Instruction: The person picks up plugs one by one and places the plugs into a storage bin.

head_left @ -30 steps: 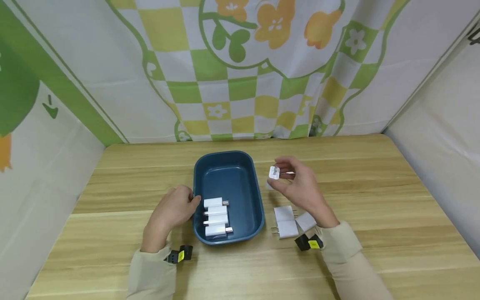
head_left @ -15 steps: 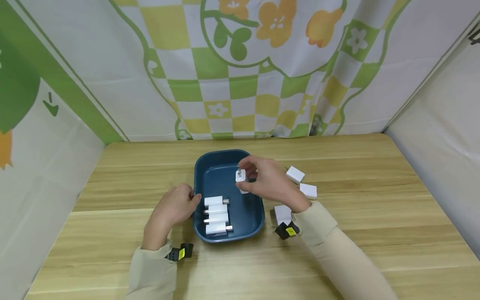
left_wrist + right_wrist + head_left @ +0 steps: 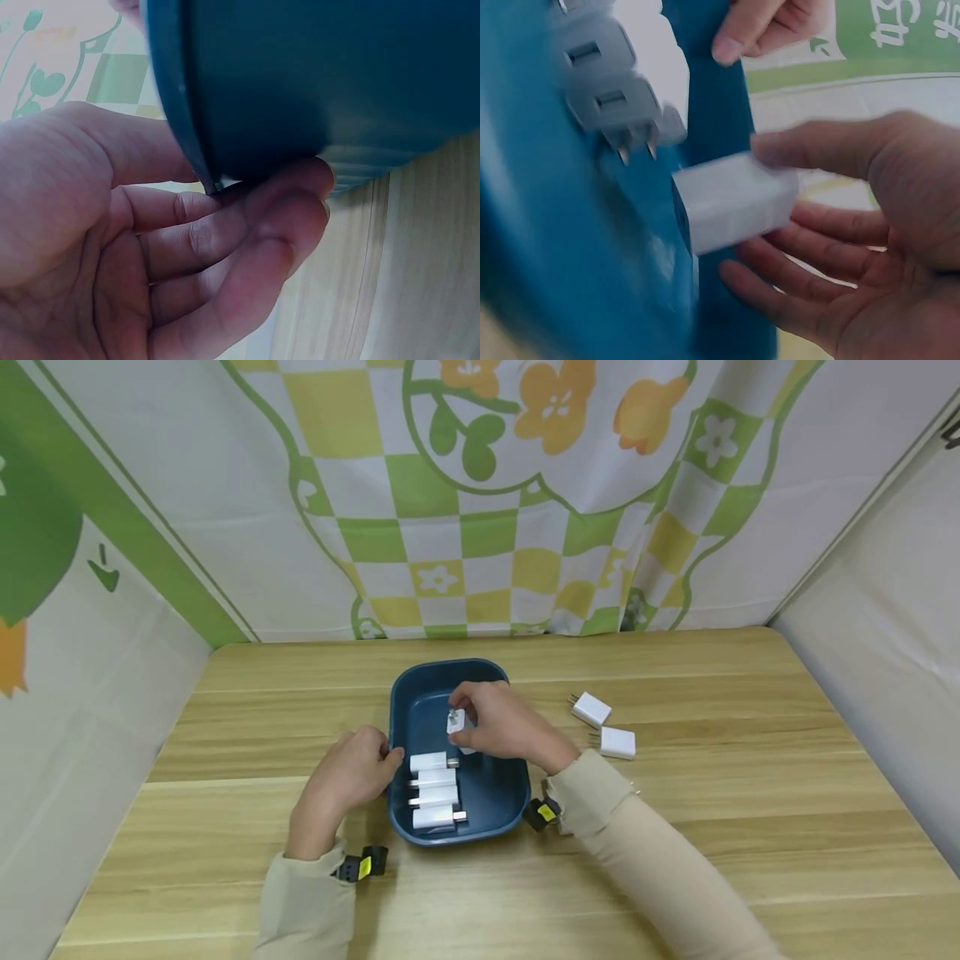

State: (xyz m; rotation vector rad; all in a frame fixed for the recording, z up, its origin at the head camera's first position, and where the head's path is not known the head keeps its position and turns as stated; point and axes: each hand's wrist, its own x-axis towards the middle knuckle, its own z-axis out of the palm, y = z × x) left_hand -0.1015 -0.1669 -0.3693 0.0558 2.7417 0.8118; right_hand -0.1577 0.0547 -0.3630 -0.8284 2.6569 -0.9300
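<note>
A dark blue plastic bin (image 3: 491, 802) sits on the wooden table. My left hand (image 3: 343, 789) grips its left rim, the thumb over the edge and the fingers curled against the outer wall (image 3: 285, 105). Inside the bin, several white plug-in USB chargers (image 3: 435, 779) lie in a row on the near left, their prongs pointing different ways. Above the bin's far half, my right hand (image 3: 510, 722) pinches another white charger (image 3: 735, 202) between thumb and fingers, prongs facing up. That charger is just beyond the row; whether it touches the bin floor I cannot tell.
Two loose chargers (image 3: 603, 727) lie on the table right of the bin. Another charger (image 3: 566, 828) is mostly hidden beneath the right sleeve. A patterned curtain (image 3: 487, 543) hangs behind the table's far edge.
My right hand has carried the charger leftward from above the table on the right to inside the bin's outline. My left hand stays on the rim.
</note>
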